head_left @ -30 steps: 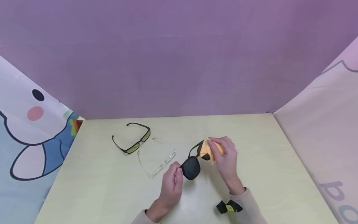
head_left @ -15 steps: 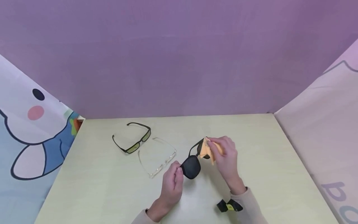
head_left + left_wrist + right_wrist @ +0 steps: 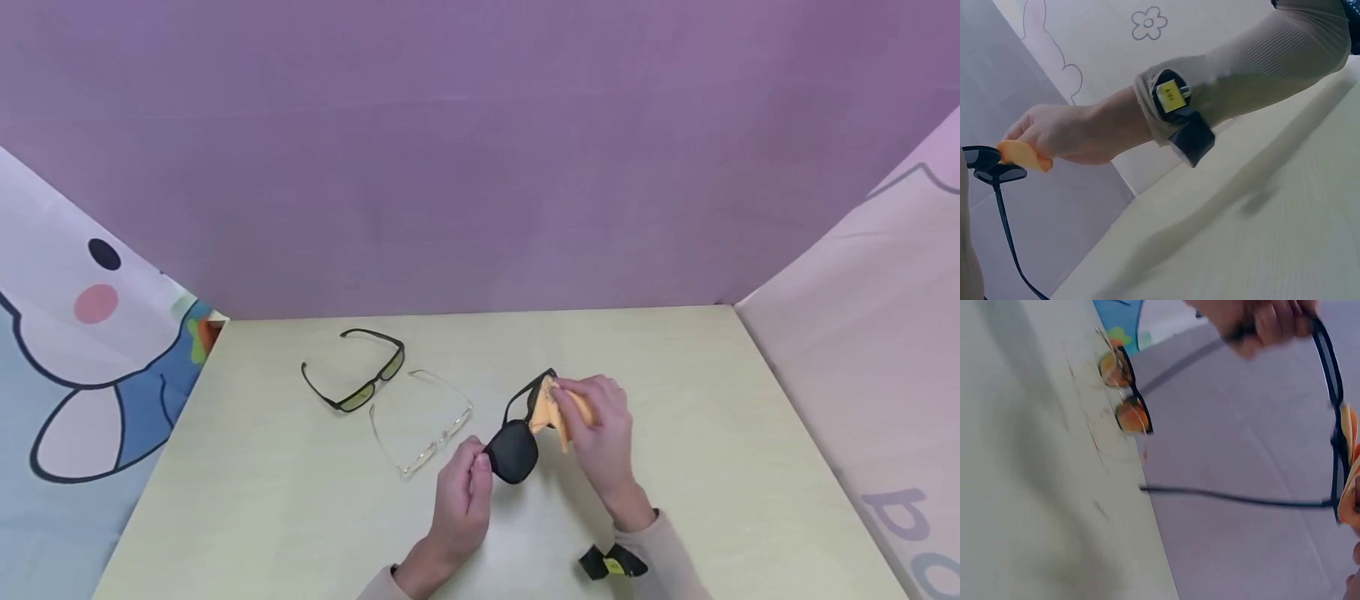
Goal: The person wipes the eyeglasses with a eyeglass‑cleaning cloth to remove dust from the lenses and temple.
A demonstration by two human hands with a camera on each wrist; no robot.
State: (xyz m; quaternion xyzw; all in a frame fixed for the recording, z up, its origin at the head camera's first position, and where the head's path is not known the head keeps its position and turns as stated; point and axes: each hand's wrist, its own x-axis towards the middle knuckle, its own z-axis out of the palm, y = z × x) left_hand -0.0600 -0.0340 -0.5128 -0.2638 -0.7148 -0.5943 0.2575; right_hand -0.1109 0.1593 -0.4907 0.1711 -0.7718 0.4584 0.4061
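Observation:
Dark sunglasses (image 3: 514, 452) are held above the table, with one temple pointing away. My left hand (image 3: 462, 492) grips them at the near hinge end, thumb on top. An orange cloth (image 3: 550, 411) is pinched in my right hand (image 3: 602, 425) and folded over the far lens. In the left wrist view the cloth (image 3: 1021, 154) wraps the lens edge beside the right hand (image 3: 1063, 134). From the right wrist the black frame (image 3: 1329, 369) shows edge-on, with the left hand (image 3: 1272, 322) at its top end. The covered lens is mostly hidden.
Black-framed glasses with yellowish lenses (image 3: 358, 395) lie unfolded at the back left of the pale table (image 3: 262, 500). Clear thin-framed glasses (image 3: 427, 451) lie just left of my left hand. A purple panel (image 3: 465, 167) stands behind, with printed side panels either side.
My right hand has shifted slightly down and left with the cloth, sliding across the far lens toward the bridge. The left hand and sunglasses have barely moved.

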